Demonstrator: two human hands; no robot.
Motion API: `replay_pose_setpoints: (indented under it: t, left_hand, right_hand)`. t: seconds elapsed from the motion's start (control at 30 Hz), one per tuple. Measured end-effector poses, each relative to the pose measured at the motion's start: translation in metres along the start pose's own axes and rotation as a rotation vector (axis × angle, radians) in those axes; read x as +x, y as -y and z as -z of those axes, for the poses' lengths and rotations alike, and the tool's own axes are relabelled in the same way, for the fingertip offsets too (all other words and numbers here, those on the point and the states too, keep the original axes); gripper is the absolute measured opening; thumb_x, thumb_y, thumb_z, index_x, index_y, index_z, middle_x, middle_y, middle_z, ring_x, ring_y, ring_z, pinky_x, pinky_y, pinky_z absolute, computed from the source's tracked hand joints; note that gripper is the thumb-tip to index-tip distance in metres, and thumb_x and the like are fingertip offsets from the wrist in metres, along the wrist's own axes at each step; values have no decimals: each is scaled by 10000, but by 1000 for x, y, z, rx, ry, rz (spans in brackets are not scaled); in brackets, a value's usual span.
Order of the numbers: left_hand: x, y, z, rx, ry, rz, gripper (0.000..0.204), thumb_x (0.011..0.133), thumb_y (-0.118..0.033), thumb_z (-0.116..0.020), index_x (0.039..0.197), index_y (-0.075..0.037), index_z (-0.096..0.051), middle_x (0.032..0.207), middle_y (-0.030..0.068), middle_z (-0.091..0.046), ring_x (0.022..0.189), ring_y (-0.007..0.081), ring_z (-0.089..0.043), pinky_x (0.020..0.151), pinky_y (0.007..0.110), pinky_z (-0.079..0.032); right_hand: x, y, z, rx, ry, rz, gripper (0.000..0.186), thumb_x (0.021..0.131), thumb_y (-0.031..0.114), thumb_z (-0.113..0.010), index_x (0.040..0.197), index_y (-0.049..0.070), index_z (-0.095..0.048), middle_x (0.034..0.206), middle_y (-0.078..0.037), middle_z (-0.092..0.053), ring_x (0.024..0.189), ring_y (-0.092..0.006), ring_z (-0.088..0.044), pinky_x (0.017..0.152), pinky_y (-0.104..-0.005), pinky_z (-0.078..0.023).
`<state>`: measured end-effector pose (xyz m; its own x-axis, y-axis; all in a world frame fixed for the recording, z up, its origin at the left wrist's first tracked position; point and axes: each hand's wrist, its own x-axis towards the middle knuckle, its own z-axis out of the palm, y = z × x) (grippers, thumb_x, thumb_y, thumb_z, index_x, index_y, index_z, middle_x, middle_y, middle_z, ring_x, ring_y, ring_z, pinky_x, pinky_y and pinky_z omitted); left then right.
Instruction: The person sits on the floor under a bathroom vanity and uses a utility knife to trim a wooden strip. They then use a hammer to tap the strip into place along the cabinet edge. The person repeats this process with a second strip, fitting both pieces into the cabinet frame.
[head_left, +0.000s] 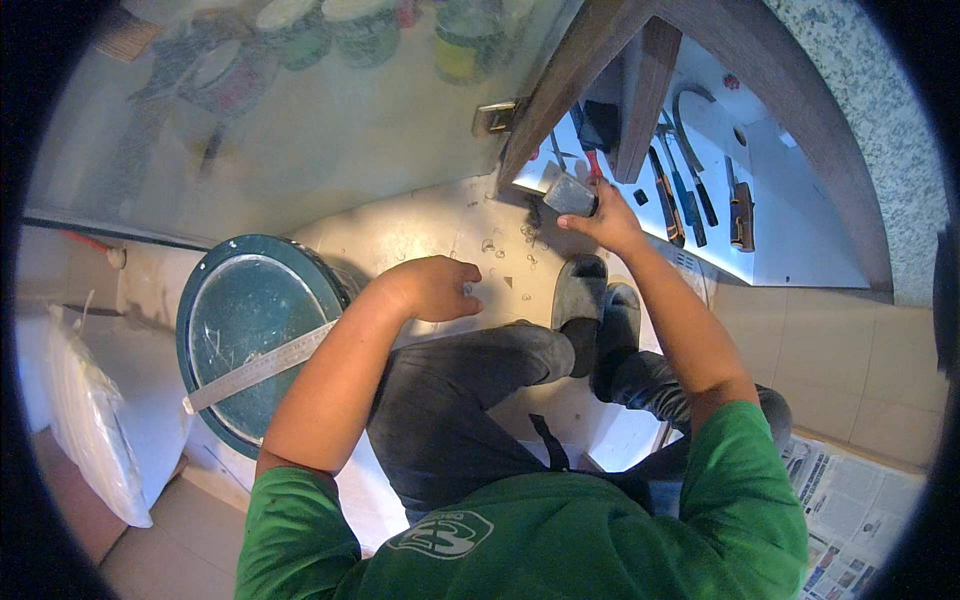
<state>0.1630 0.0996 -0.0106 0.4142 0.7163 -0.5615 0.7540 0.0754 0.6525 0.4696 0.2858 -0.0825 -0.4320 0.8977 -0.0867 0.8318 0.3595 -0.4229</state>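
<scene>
My right hand (612,222) grips a small grey rectangular block (570,194) by its side, at the front edge of a low cabinet shelf. What the block is made of is unclear. My left hand (438,288) hovers near my knee, its fingers loosely curled and apart, with nothing clearly visible in them. Just beyond the block, a red-handled tool (592,162) lies partly hidden by the cabinet frame. Left of my left arm, a metal ruler (262,367) lies across the dark green lid of a round bucket (250,300); my forearm covers one ruler end.
Inside the cabinet (790,220) lie a hacksaw (690,150), several handled tools and a wooden-bodied tool (741,216). A glass panel (330,130) stands at the far left. Small curled scraps (490,245) litter the floor. Newspaper (860,520) lies at right, a white wrapped package (95,410) at left.
</scene>
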Motion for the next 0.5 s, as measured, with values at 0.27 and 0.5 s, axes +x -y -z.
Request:
replay_pose_setpoints:
  t: [0.27, 0.5]
  left_hand:
    - [1, 11, -5, 16, -24, -16, 627, 927, -425, -681, 1405, -35, -565, 1151, 209, -728, 1044, 351, -707, 927, 410, -542]
    - [0, 6, -4, -8, -17, 5, 639, 891, -453, -666, 1372, -37, -599, 1242, 234, -689, 1169, 390, -658, 1001, 433, -516]
  right_hand:
    - [36, 9, -2, -143, -36, 135, 849, 760, 429, -814, 1457, 104, -453, 1419, -256, -526, 1236, -457, -578, 1053, -509, -478]
    - [50, -9, -19, -137, -19, 149, 836, 773, 430, -785, 1480, 126, -458, 1483, -258, -470, 1304, -463, -511, 1098, -522, -435]
